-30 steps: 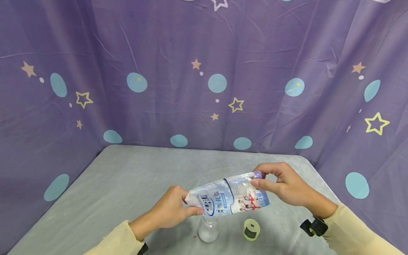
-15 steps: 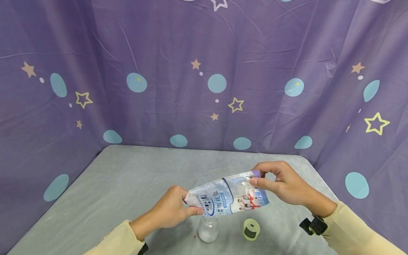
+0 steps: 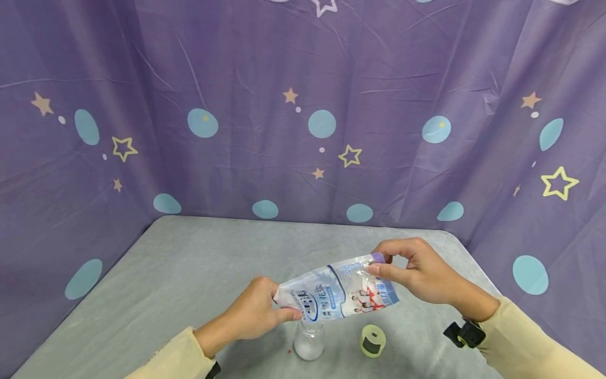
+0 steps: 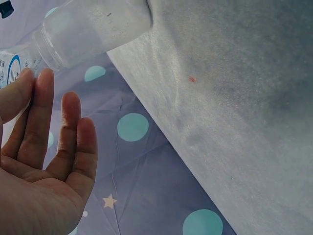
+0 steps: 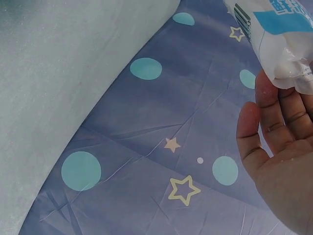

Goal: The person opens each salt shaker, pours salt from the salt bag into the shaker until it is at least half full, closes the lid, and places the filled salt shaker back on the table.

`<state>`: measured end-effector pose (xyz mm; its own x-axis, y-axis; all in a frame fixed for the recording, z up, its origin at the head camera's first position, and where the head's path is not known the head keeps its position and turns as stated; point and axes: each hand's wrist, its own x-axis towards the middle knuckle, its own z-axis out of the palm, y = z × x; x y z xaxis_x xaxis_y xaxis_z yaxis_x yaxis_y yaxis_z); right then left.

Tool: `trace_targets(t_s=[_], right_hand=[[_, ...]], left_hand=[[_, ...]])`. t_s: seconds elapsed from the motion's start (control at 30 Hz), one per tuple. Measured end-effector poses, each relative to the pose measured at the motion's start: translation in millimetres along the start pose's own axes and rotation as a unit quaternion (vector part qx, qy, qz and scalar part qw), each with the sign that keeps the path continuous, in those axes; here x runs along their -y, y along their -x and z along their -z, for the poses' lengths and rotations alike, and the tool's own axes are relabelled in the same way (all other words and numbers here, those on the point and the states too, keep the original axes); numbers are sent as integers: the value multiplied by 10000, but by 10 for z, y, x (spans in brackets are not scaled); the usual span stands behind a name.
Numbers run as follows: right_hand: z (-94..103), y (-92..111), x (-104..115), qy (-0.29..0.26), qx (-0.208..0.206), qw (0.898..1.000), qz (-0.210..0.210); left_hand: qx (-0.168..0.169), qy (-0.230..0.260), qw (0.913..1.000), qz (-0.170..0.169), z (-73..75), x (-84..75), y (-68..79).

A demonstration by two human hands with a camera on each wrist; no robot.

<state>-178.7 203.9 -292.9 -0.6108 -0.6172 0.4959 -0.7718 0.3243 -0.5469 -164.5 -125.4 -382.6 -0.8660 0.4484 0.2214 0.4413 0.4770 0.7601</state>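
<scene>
A printed plastic salt bag (image 3: 322,295) is held tilted over a clear jar (image 3: 309,345), its left end lower than its right. My left hand (image 3: 253,310) pinches that lower end between thumb and fingers, right at the jar's mouth; the other fingers extend loosely in the left wrist view. The upper end, with a purple corner, is gripped by my right hand (image 3: 416,271). White grains lie in the bottom of the jar, which stands upright on the table. The bag covers the jar's rim in the head view, while the left wrist view shows the jar's neck (image 4: 49,46) against the bag.
A pale green round lid (image 3: 372,341) with a dark patch sits right of the jar. A small red speck (image 3: 290,351) marks the grey table (image 3: 227,252) to its left. Purple curtains (image 3: 265,63) with stars and dots hang behind and along both sides.
My right hand has shifted slightly left and up with the bag's upper end. The left hand, jar and lid look the same.
</scene>
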Motion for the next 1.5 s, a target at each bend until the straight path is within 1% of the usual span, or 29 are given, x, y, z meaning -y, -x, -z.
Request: trace_targets(t_s=[0.23, 0.53, 0.77, 0.97, 1.27, 1.5], right_hand=[[-5, -10, 9, 21, 16, 10000, 7], [-6, -10, 5, 58, 11, 10000, 38], [3, -20, 20, 56, 35, 10000, 67], [8, -20, 45, 87, 81, 9999, 5], [0, -31, 56, 155, 35, 9999, 34], [-13, -44, 60, 161, 42, 9999, 48]], left_hand=[[4, 6, 10000, 8, -6, -3, 5], [44, -30, 9999, 98, -10, -5, 11], [119, 62, 9998, 127, -19, -2, 11], [95, 39, 9999, 105, -23, 4, 14], [58, 23, 10000, 75, -13, 9, 11], [30, 66, 9997, 216, -10, 8, 24]])
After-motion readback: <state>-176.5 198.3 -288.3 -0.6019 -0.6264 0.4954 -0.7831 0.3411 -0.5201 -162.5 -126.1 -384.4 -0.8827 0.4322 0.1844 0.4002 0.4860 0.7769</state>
